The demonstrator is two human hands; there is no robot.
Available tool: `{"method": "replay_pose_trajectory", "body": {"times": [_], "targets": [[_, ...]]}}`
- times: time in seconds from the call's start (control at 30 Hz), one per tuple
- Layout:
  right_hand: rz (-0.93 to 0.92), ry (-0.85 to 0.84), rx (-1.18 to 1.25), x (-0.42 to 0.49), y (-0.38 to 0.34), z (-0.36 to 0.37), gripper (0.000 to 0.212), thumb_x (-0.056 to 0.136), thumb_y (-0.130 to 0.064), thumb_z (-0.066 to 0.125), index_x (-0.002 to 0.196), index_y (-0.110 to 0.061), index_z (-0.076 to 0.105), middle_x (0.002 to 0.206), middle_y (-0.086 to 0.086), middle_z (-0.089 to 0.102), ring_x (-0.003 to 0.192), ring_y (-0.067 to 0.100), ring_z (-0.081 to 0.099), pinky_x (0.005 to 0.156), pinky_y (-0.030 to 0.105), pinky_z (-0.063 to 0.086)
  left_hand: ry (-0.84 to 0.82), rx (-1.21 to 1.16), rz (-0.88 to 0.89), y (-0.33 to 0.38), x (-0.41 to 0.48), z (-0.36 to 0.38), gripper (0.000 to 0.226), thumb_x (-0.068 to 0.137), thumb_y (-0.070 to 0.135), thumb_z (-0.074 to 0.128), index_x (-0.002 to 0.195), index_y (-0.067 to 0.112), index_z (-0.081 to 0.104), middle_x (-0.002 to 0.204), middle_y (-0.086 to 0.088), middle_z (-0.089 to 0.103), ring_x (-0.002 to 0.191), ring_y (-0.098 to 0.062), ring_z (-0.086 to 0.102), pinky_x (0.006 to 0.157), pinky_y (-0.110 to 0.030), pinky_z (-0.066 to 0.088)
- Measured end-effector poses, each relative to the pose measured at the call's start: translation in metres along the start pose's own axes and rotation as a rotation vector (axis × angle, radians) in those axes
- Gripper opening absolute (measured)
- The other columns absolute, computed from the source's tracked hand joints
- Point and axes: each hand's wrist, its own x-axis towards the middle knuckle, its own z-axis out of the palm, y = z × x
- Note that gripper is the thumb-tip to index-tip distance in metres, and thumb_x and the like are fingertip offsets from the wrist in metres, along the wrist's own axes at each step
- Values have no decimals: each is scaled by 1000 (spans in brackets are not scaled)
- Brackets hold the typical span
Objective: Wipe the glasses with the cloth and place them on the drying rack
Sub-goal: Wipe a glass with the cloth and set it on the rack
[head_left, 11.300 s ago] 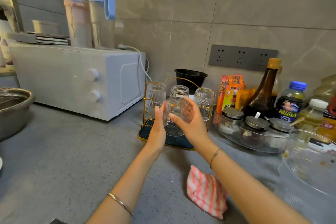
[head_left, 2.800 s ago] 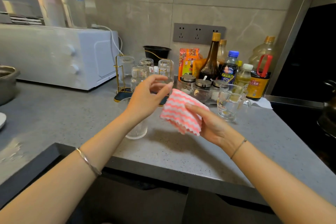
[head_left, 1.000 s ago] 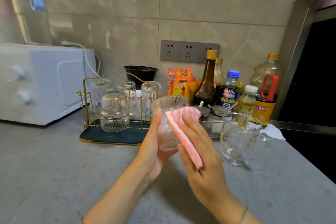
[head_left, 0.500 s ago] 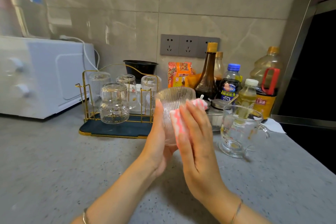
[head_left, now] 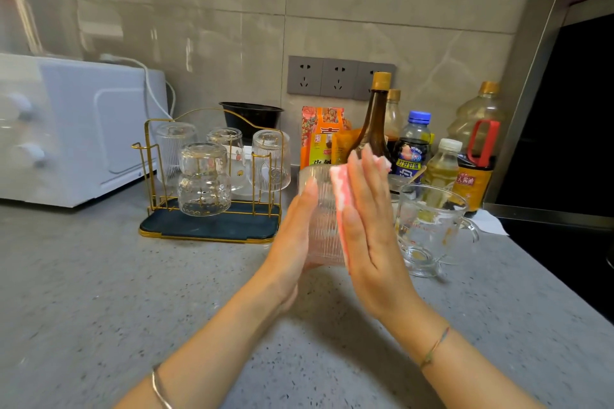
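A clear ribbed glass (head_left: 324, 226) is upright above the grey counter, between my two hands. My left hand (head_left: 292, 242) holds it from the left side and under its base; the thumb is hidden. My right hand (head_left: 368, 226) presses a pink-and-white striped cloth (head_left: 342, 189) flat against the glass's right side, fingers straight. To the left, the gold wire drying rack with a dark blue tray (head_left: 209, 227) carries several upturned glasses (head_left: 202, 179).
A glass measuring mug (head_left: 432, 229) stands just right of my hands. Sauce and oil bottles (head_left: 412, 143) crowd the wall behind it. A white microwave (head_left: 76, 129) is at the left, a black bowl (head_left: 252, 113) behind the rack, a dark cooktop (head_left: 571, 242) at the right.
Since half a second ago my right hand has slid the cloth a little higher up the glass. Earlier I took up the cloth and lifted this glass off the counter.
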Motion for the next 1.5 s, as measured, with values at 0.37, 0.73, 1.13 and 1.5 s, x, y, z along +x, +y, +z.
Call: {"method": "replay_pose_trajectory", "body": {"times": [0.37,0.73,1.13,1.5], "targets": [[-117,-90,-123,-5,-2,3,50,103,-31,28,152,-35,16,163,-14,2,151,18,-6,122,42,1,-3,71,-13,6,1,-8,69,78,76,31,131,40,56,128,6,65,121,-14,59,101,-42,48],[83,16,112,-2,0,-5,49,103,-42,23,150,-36,13,162,-16,2,150,9,-5,122,41,3,-10,-53,-132,2,-2,-3,57,82,68,37,117,32,64,109,-2,74,103,-20,69,95,-46,52],[14,-147,61,-14,-7,8,55,102,-48,26,152,-35,9,162,-18,-5,150,12,-11,121,33,-1,14,-269,-123,3,1,-13,51,81,58,52,109,20,70,99,-11,75,85,-21,72,80,-39,57],[137,-3,86,-2,10,-7,50,103,-36,25,152,-31,16,162,-16,2,150,9,-6,123,48,5,-145,-161,-255,-2,-2,-9,93,46,62,85,123,15,63,112,-11,72,100,-25,70,84,-44,57]]}}
